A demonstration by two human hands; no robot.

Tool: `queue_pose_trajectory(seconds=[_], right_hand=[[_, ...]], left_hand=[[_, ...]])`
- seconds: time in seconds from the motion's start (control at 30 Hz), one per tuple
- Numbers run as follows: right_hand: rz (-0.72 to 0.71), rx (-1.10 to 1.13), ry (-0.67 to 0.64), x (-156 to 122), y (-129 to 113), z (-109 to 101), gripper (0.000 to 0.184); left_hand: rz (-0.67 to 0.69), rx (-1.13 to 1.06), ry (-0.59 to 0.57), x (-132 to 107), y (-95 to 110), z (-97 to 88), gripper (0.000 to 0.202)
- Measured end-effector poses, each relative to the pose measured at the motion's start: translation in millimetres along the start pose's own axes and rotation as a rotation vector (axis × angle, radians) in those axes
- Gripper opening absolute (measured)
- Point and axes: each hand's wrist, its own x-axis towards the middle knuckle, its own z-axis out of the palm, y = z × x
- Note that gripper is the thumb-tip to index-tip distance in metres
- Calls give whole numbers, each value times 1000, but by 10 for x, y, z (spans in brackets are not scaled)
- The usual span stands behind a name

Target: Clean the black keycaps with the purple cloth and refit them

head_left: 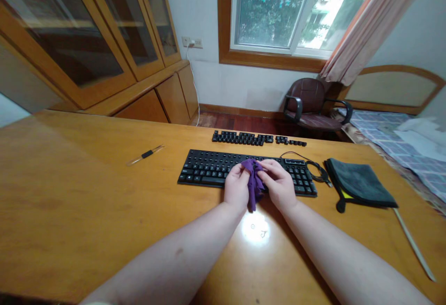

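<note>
Purple cloth (257,185) (bunched) is pinched by left hand (237,187) and right hand (279,183).

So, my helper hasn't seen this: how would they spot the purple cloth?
On the wooden desk, find the black keyboard. Over its near edge, the left hand and right hand hold the purple cloth, bunched, unlike the folded grey cloth.

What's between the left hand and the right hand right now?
A bunched purple cloth, held by both the left hand and the right hand; the head view shows it.
</note>
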Motion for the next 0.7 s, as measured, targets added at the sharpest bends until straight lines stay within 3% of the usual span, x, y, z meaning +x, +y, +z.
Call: queue_pose_trajectory(seconds=[0.33,0.5,0.7], right_hand=[[56,87,52,41,15,24,18],[51,5,20,36,1,7,13],[17,-37,-23,35,-8,-7,24]], left_hand=[[79,179,-146,49,20,-39,29],[85,207,-121,43,-9,-60,25],[79,244,-115,29,-3,-54,25]])
